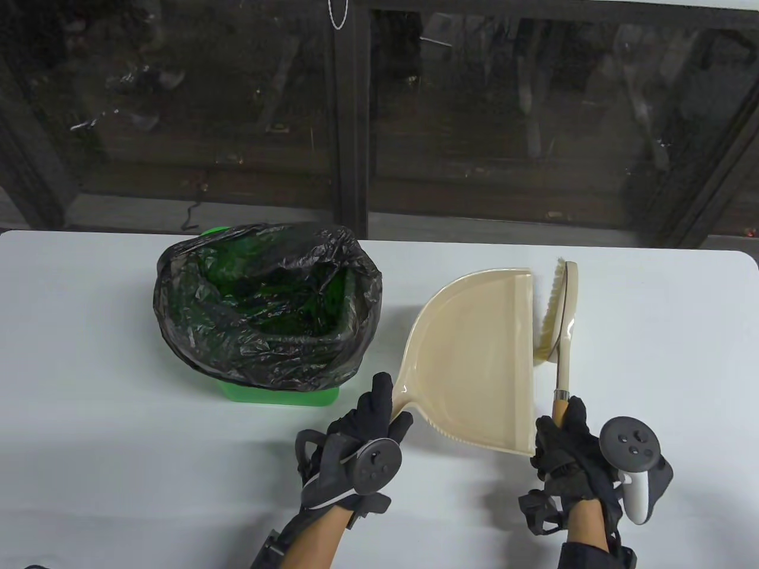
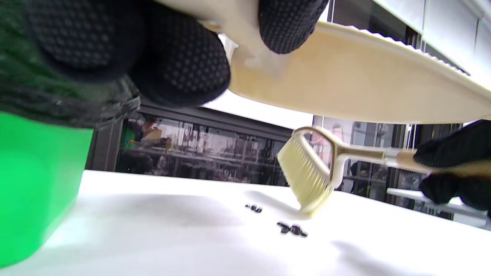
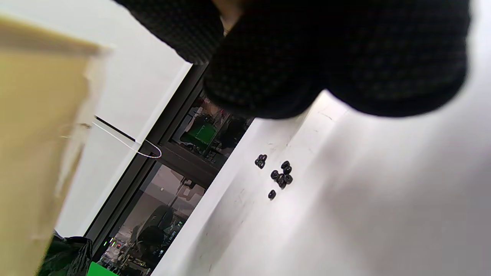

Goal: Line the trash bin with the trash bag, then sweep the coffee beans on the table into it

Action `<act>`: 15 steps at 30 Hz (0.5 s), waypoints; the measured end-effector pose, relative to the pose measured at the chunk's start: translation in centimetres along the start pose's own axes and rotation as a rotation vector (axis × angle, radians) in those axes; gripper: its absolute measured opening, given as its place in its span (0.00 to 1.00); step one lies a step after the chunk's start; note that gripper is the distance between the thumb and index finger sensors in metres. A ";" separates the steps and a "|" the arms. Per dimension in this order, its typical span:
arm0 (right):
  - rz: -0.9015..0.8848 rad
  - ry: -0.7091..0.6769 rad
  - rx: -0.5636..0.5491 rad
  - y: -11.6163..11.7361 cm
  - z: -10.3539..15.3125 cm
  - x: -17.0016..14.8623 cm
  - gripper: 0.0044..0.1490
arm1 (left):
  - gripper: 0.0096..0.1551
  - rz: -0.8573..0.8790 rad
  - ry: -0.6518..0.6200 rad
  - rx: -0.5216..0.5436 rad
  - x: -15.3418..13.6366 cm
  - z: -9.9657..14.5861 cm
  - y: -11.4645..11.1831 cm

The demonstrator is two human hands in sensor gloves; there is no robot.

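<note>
Left wrist view shows my left grip (image 1: 367, 435) clamped on the raised dustpan (image 1: 474, 355), right grip (image 1: 563, 447) clamped on the brush (image 2: 310, 180). Coffee beans (image 2: 291, 229) lie on the desk (image 1: 652, 355) beneath the pan, just beside the bristles; lined bin (image 1: 267, 308) sits toward the left edge.

Gloved fingers (image 2: 180, 65) grip the dustpan (image 2: 345, 92) above coffee beans (image 2: 292, 229) beside the brush (image 2: 310, 176).

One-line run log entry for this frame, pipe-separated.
bin: lined with bag | left hand: holds dustpan raised | right hand: holds brush | beans: on table
</note>
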State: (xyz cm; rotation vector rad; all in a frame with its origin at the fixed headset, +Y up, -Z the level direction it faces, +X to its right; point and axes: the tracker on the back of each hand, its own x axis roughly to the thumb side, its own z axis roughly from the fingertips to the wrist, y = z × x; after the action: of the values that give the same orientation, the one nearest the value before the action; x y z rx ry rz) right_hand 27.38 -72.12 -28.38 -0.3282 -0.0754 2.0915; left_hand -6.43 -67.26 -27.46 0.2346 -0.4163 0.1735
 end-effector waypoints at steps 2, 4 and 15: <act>0.004 0.001 -0.002 0.0 0.0 0.0 0.46 | 0.39 -0.010 0.012 -0.028 -0.3 -0.1 -0.6; 0.015 -0.001 -0.003 0.0 0.0 0.0 0.46 | 0.39 -0.018 0.028 -0.058 -0.8 -0.1 -1.3; 0.101 -0.025 -0.002 0.3 0.2 0.7 0.45 | 0.39 -0.035 0.095 -0.191 -2.8 -0.1 -3.9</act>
State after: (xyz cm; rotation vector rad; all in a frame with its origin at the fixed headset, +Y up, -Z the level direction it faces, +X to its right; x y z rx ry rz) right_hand 26.72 -71.66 -28.38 -0.3129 -0.0770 2.1957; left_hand -8.13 -71.33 -29.44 0.0453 -0.3319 0.1094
